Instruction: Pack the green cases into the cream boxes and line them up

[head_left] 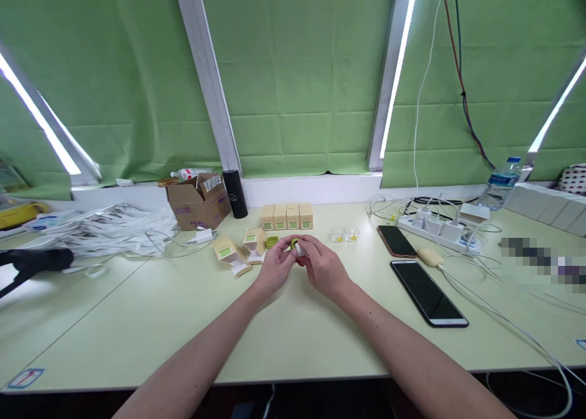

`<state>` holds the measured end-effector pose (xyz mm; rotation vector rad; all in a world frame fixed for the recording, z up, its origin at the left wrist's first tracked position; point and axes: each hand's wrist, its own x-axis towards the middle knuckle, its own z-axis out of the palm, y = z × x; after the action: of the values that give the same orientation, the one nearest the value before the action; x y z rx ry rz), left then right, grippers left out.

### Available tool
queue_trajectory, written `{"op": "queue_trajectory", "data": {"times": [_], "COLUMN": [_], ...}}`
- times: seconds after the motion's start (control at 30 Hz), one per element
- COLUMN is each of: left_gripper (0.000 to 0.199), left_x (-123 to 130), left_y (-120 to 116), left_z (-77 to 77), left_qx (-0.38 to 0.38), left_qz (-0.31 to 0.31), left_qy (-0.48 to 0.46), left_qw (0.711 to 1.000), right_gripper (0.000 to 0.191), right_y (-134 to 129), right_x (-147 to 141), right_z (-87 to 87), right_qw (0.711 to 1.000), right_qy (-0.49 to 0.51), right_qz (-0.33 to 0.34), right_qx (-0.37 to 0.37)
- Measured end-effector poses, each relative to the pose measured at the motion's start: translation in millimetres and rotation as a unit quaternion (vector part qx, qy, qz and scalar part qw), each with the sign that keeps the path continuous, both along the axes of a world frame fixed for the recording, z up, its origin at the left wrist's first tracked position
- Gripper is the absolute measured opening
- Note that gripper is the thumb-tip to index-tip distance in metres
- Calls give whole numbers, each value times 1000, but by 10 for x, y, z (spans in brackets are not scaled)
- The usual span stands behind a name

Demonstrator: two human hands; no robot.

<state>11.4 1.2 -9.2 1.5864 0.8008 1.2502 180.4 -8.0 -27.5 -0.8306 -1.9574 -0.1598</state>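
Above the middle of the table, my left hand [275, 265] and my right hand [326, 268] meet, both closed on one small round object [294, 243]. It has a yellow-green rim, a dark centre and a white part; the fingers cover the rest, so its kind is unclear. A bit of red shows beneath the fingertips. Close to my left hand lie a small green box [271, 242] and two opened cardboard boxes, one nearer [226, 254] and one farther [253, 238], flaps out. Beyond my right hand sits a clear plastic tray [337, 231] with yellow bits in it.
Several small closed boxes [286, 218] stand in a row behind my hands. A large carton [198, 202] and a black cylinder [235, 193] are at back left. To the right lie a large phone [429, 293], a smaller phone [397, 241] and a cabled power strip [439, 233].
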Motion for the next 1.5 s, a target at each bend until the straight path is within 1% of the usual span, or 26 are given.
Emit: {"op": "queue_trajectory", "data": {"times": [0.1, 0.27, 0.47, 0.7, 0.97, 1.13, 1.23, 1.3, 1.4, 1.5], "left_gripper": [49, 58, 59, 57, 55, 56, 58, 60, 62, 64], "left_x": [-5, -34, -39, -39, -46, -38, -40, -46, -46, -32], "left_y": [-8, -11, 13, 9, 5, 18, 31, 39, 38, 22], "left_z": [-3, -14, -38, -34, -38, -43, -34, -30, -26, -15], "left_qx": [0, -2, 0, -9, -13, -8, -14, -28, -43, -48], "left_qz": [-7, -51, -24, -18, -22, -28, -43, -47, -48, -56], "left_qy": [-9, -33, -9, -9, -13, -41, -69, -79, -87, -92], "left_qw": [1000, 998, 1000, 1000, 1000, 999, 997, 995, 994, 993], "right_gripper": [40, 42, 45, 46, 47, 49, 57, 59, 54, 46], "right_y": [3, 11, -2, -16, -32, -37, -42, -37, -17, 4], "right_x": [1, -2, -14, -31, -23, -28, -36, -42, -46, -41], "right_z": [-4, -26, -29, 4, 21, 9, -3, -15, -31, -32], "right_qw": [1000, 1000, 1000, 1000, 1000, 999, 992, 986, 981, 978], "right_qy": [5, 5, 5, 2, -6, 44, 103, 137, 155, 167], "right_qz": [-1, -10, -12, -12, -5, 25, 41, 42, 39, 38], "right_qx": [6, 5, 12, 26, -5, -16, -57, -86, -112, -117]}}
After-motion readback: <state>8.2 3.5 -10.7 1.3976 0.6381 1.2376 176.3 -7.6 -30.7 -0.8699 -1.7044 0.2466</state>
